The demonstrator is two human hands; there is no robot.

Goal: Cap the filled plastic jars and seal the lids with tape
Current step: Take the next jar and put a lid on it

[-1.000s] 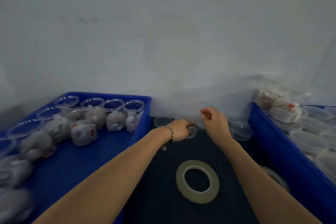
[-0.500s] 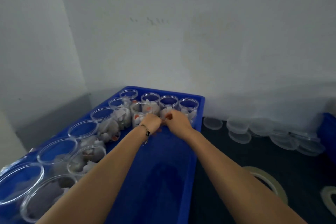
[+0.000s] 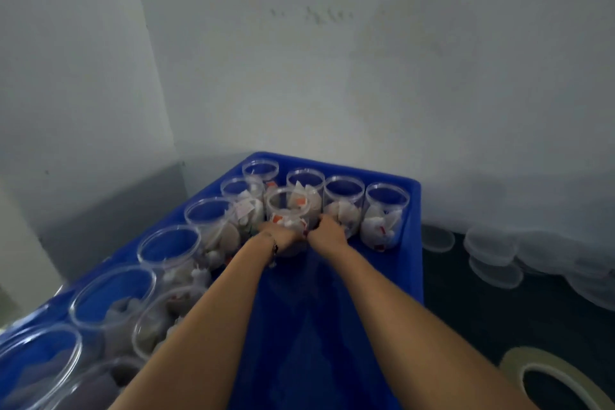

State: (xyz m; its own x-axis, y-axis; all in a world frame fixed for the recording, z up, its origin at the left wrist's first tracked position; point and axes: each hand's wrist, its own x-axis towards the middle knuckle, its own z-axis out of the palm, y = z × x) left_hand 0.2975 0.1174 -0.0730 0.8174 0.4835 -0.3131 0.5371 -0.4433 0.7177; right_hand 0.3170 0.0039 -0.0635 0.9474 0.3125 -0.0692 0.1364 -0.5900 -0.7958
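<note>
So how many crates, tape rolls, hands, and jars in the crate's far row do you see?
Crates: 1
Tape rolls: 1
Hands: 2, left, right
Far-row jars: 4
Total: 8

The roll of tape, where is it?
In the head view the roll of tape lies flat on the dark surface at the bottom right corner, right of the blue crate and nearer than the loose clear lids.
</note>
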